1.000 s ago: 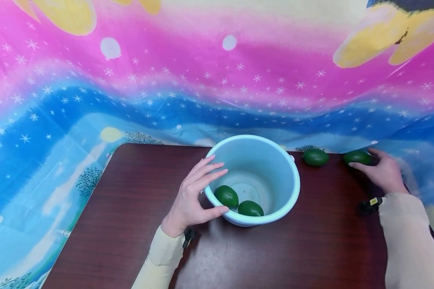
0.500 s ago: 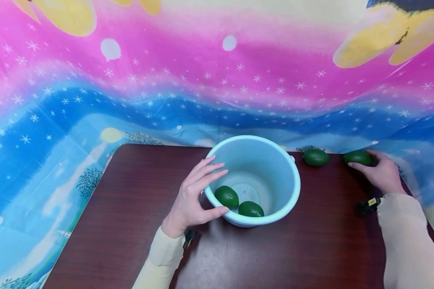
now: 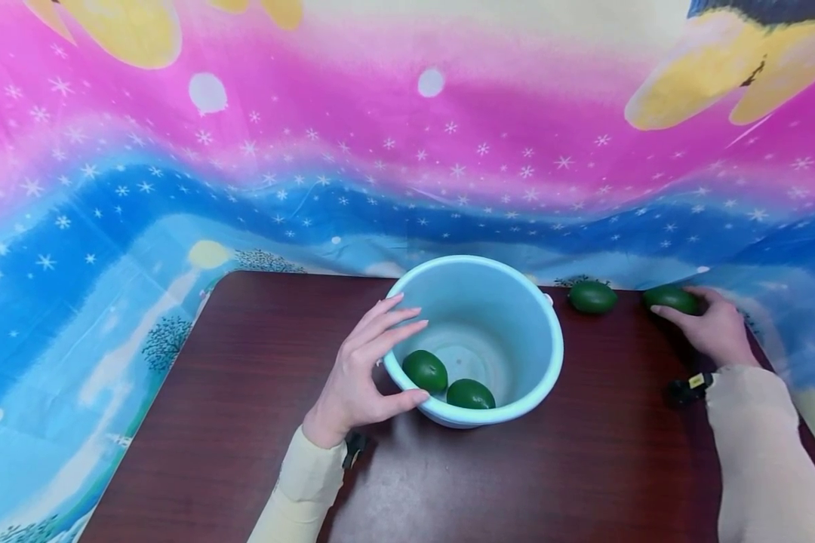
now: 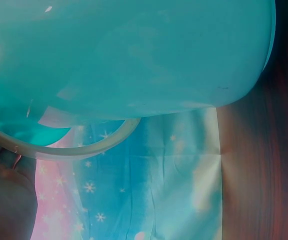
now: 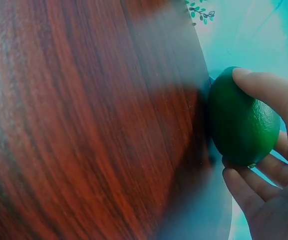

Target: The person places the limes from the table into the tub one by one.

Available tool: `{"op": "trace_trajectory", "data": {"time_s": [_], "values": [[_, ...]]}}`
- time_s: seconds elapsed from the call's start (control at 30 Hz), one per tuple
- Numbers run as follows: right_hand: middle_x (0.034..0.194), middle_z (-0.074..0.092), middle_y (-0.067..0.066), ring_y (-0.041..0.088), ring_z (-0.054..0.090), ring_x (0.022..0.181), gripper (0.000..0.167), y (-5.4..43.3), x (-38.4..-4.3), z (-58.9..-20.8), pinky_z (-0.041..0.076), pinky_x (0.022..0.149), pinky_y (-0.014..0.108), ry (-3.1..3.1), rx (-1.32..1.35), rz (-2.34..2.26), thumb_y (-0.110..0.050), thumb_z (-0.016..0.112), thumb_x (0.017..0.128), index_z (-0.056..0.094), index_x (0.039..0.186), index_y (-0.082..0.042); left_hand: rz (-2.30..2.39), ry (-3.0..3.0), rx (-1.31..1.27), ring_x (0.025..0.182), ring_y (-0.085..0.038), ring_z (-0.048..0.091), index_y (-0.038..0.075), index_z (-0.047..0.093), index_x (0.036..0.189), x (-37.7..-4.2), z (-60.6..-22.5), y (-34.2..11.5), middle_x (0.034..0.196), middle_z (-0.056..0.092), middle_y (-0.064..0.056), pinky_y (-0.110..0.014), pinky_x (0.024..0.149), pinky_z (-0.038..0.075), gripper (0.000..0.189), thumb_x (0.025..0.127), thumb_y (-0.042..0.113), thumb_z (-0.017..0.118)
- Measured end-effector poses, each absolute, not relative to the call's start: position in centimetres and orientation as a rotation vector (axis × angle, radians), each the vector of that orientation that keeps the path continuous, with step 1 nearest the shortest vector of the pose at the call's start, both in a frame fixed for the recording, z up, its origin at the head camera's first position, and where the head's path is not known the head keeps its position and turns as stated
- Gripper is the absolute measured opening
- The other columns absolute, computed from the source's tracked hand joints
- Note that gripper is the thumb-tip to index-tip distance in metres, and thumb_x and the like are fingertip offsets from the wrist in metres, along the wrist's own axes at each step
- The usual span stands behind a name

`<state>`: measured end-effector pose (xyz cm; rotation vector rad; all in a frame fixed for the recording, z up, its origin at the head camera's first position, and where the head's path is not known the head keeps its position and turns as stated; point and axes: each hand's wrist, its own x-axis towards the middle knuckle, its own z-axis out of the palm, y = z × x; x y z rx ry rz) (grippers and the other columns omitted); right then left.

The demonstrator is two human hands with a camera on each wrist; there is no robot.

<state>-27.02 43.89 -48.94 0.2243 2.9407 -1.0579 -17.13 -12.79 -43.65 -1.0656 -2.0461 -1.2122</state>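
Observation:
My left hand (image 3: 356, 369) rests with fairly straight fingers across the left rim of a light blue bucket (image 3: 558, 343), thumb spread toward its front. Two dark green avocados lie inside, one avocado (image 3: 424, 371) near the left wall and another avocado (image 3: 471, 394) beside it at the front. At the far right of the table, my right hand (image 3: 716, 320) grips an avocado (image 5: 243, 122) between thumb and fingers, its stem end facing the fingers. A further avocado (image 3: 592, 297) lies between that hand and the bucket. The left wrist view shows mostly the bucket's side (image 4: 144, 55).
The dark wooden table (image 3: 244, 422) ends just behind the bucket and the avocados. A printed cloth backdrop (image 3: 353, 173) with snowflakes hangs behind it and along both sides. In the left wrist view, a pale handle (image 4: 99, 147) curves beside the bucket.
My right hand has shifted slightly to the left, settling closer around the avocado. My left hand, the bucket and the other avocados stay where they were.

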Motion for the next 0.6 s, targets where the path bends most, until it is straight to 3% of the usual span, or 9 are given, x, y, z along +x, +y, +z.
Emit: {"op": "trace_trajectory", "data": {"time_s": [0.6], "values": [[0.146, 0.026, 0.045, 0.06, 0.038, 0.117, 0.096, 44.2, -26.56, -48.84, 0.043, 0.086, 0.074, 2.895, 0.287, -1.109, -0.057, 0.055, 0.099, 0.017, 0.157, 0.01, -1.221, -2.053, -1.062, 0.137, -0.044, 0.043, 0.006, 0.066, 0.135, -17.15, -43.72, -12.85, 0.139, 0.06, -0.009, -0.056, 0.117, 0.029, 0.069, 0.084, 0.051, 0.077]]}}
